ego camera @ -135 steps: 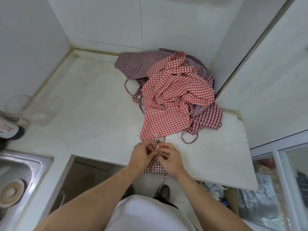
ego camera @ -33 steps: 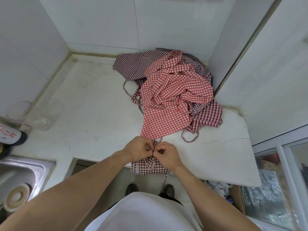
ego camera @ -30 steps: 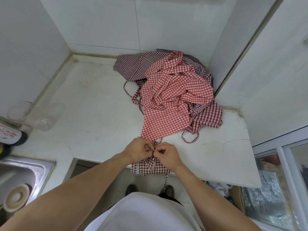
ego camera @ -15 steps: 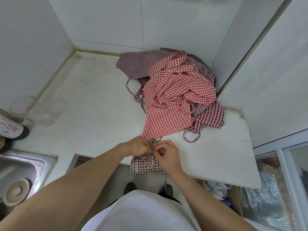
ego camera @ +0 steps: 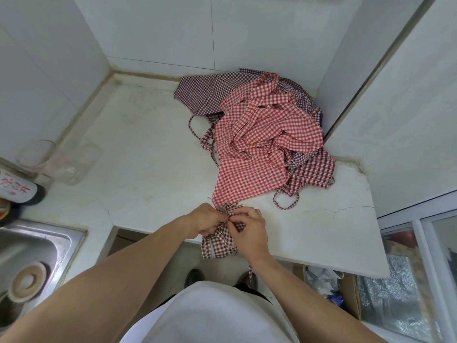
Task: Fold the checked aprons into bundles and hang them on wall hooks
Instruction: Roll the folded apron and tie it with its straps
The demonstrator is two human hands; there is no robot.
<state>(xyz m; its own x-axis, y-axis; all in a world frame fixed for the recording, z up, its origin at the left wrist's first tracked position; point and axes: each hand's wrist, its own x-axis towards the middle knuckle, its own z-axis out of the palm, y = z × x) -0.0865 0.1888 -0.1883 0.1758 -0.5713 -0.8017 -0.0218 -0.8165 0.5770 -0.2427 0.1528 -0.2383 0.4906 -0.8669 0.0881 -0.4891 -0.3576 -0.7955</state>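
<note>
Counter [ego camera: 148, 169] | left hand [ego camera: 205, 220], right hand [ego camera: 249, 231] pinch bundle [ego camera: 220, 241] | fingertips hidden

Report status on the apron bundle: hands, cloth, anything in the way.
Left hand and right hand both pinching the dark checked bundle at the counter edge. Red apron pile waiting behind, touching it. No hooks in view.

The left and middle of the white counter [ego camera: 138, 154] lie bare up to the back wall, giving open passage from the front edge. The heap of checked aprons [ego camera: 267, 134] fills the right rear corner, hemmed by the side wall panel [ego camera: 395, 100]. Two clear glasses [ego camera: 61, 159] and a labelled bottle [ego camera: 17, 189] crowd the far left edge beside the steel sink [ego camera: 37, 248].
</note>
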